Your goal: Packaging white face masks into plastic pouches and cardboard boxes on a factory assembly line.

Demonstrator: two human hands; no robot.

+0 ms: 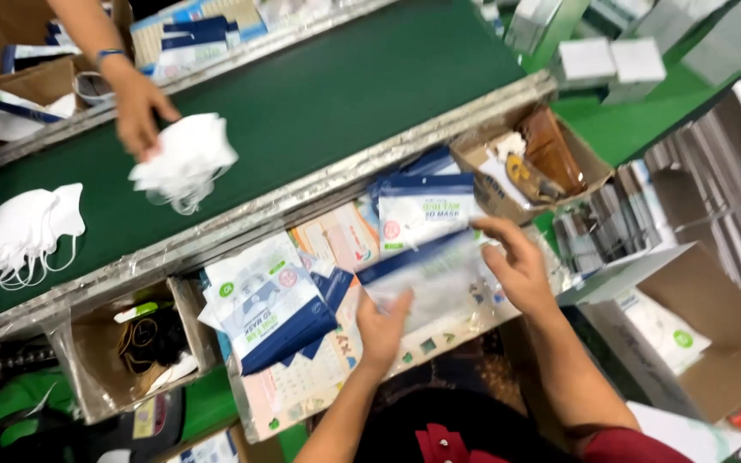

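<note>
- Left hand [381, 327]: fingers point up and lie close together, tips pressed on the lower edge of a clear pouch [426, 279] with a dark blue top strip.
- Right hand [516, 266]: fingers curled and slightly spread, thumb and forefinger pinching the pouch's right edge.
- Pouch: held flat between both hands, just above a shallow tray [255, 411] of printed sheets; blurred, so whether anything is inside it cannot be told.
- Left of the left fingers: a stack of blue-and-white packs [263, 304], lying tilted in the tray.
- Just beyond the right fingertips: another blue-and-white pack [426, 210], standing behind the pouch.
- Right of and beyond the right fingers: an open carton [473, 154] holding brown items.
- Far left of the left hand: a small carton [87, 377] holding dark loops.
- Beyond all fingers: a green belt [336, 86] with a metal edge.
- On the belt, far left: a pile of white masks [23, 227].
- Across the belt: another person's hand [141, 107] gripping a bunch of white masks [186, 159].
</note>
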